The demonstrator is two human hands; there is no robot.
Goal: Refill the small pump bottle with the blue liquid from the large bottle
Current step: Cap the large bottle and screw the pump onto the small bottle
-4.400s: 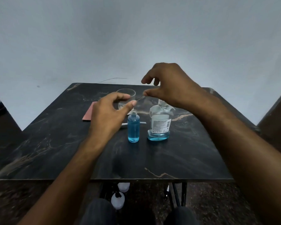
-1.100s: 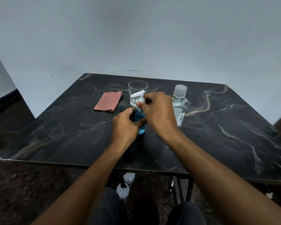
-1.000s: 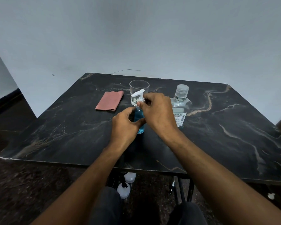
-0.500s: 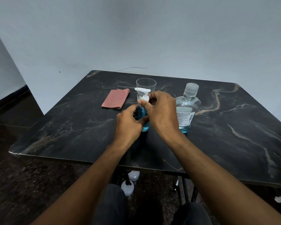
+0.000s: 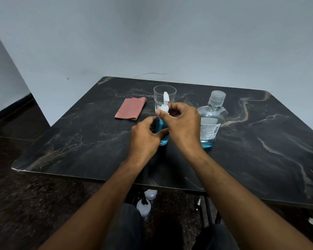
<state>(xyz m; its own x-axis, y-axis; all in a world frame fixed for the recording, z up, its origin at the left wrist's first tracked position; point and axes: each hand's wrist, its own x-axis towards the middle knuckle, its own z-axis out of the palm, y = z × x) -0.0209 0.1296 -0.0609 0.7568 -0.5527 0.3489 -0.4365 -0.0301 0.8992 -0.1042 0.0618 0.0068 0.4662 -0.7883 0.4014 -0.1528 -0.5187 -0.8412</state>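
Note:
The small pump bottle (image 5: 162, 127), full of blue liquid, stands upright mid-table. My left hand (image 5: 145, 139) wraps its body from the left. My right hand (image 5: 182, 123) pinches the collar of the white pump head (image 5: 165, 103) on the bottle's neck, with the nozzle pointing away from me. The large bottle (image 5: 210, 121) stands just right of my right hand, capped, with only a shallow layer of blue liquid at its bottom.
An empty clear glass (image 5: 164, 95) stands right behind the pump bottle. A folded pink cloth (image 5: 131, 110) lies to the left. The dark marble table (image 5: 260, 141) ends near my knees. White bottles (image 5: 145, 202) sit on the floor beneath it.
The pump head, absent 4.4 s ago, now sits on the small bottle. Over the last second my right hand has turned it, swinging the nozzle from leftward to pointing away.

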